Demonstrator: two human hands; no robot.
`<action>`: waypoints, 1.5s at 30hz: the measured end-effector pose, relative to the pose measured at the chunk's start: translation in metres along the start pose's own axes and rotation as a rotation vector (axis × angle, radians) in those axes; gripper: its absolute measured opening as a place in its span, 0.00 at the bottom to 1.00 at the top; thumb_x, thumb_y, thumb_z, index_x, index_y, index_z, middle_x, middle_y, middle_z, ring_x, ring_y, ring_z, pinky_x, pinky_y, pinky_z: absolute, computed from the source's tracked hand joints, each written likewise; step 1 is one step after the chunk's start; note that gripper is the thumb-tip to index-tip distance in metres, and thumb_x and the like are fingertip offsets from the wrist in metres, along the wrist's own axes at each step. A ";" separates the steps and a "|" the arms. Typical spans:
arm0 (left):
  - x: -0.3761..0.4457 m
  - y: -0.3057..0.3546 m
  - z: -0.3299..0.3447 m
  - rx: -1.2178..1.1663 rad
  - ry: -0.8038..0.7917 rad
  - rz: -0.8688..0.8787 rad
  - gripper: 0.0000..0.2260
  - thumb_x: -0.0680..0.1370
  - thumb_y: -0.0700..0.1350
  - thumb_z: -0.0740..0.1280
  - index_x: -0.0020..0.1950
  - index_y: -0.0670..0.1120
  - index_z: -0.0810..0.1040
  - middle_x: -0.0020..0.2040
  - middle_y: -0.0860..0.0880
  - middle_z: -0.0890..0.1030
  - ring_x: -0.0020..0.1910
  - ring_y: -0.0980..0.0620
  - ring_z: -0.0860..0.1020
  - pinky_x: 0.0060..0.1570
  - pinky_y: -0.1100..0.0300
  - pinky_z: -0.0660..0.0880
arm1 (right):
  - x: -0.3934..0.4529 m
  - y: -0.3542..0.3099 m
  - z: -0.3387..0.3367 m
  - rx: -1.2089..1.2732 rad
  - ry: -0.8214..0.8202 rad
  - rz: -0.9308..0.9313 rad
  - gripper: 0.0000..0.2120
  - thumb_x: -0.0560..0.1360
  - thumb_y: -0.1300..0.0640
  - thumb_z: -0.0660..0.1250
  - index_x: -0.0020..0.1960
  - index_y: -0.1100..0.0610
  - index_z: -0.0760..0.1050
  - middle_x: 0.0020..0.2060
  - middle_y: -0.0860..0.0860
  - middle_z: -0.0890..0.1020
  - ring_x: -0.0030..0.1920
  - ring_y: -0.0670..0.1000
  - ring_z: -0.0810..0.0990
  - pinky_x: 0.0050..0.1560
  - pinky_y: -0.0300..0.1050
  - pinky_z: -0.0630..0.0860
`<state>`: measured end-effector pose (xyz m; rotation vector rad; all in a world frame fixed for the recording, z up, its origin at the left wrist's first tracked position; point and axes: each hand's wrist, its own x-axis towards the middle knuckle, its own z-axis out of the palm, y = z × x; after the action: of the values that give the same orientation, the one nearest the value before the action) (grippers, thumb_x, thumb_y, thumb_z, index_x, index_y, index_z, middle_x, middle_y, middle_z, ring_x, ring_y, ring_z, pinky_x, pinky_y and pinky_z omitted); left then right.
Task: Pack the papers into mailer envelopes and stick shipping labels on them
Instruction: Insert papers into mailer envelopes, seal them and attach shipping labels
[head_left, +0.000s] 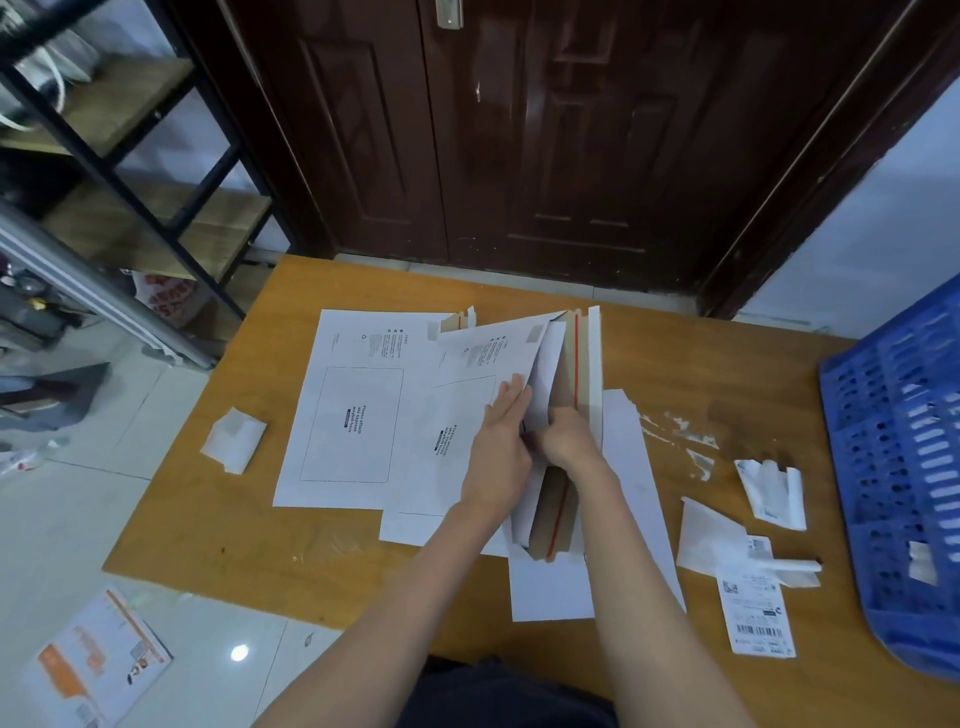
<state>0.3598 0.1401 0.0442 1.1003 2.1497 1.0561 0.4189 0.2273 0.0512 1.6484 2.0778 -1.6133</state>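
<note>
A white cardboard mailer envelope (467, 364) lies mid-table with its mouth spread, showing the brown inside and a red tear strip (575, 364). My left hand (501, 447) lies with straight fingers on the envelope's upper face, holding it up. My right hand (569, 436) has its fingers curled inside the mouth, on white paper (548, 369) that is partly in the envelope. A second mailer (343, 410) lies flat to the left. More white sheets (631, 483) lie under and right of the open envelope. A printed shipping label (756, 613) lies at the right front.
The wooden table (218, 519) also carries a folded backing scrap (234, 439) at left and peeled label backings (774, 493) at right. A blue plastic crate (898, 467) stands at the table's right edge. A leaflet (98, 660) lies on the tiled floor.
</note>
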 end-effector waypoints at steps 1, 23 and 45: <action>-0.001 0.002 0.001 -0.002 0.005 -0.001 0.25 0.79 0.30 0.56 0.75 0.46 0.64 0.76 0.55 0.60 0.76 0.55 0.55 0.75 0.55 0.55 | -0.001 -0.001 0.002 -0.008 0.006 -0.008 0.11 0.78 0.56 0.62 0.51 0.62 0.79 0.49 0.59 0.82 0.51 0.59 0.80 0.52 0.51 0.77; 0.003 0.005 0.003 -0.055 0.047 -0.039 0.25 0.79 0.31 0.59 0.74 0.48 0.66 0.75 0.56 0.63 0.76 0.56 0.57 0.73 0.60 0.56 | -0.011 -0.007 0.011 -0.072 -0.150 0.144 0.09 0.81 0.56 0.58 0.54 0.61 0.73 0.48 0.58 0.79 0.40 0.51 0.76 0.35 0.38 0.73; 0.008 0.005 -0.006 -0.165 -0.137 0.009 0.19 0.79 0.40 0.64 0.68 0.54 0.74 0.71 0.52 0.71 0.70 0.56 0.67 0.69 0.63 0.61 | -0.011 0.019 -0.035 0.279 0.219 0.180 0.19 0.78 0.63 0.55 0.66 0.56 0.72 0.60 0.54 0.78 0.57 0.56 0.78 0.57 0.51 0.76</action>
<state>0.3535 0.1460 0.0506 1.0733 1.9162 1.1069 0.4556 0.2433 0.0608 2.1201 1.7860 -1.7992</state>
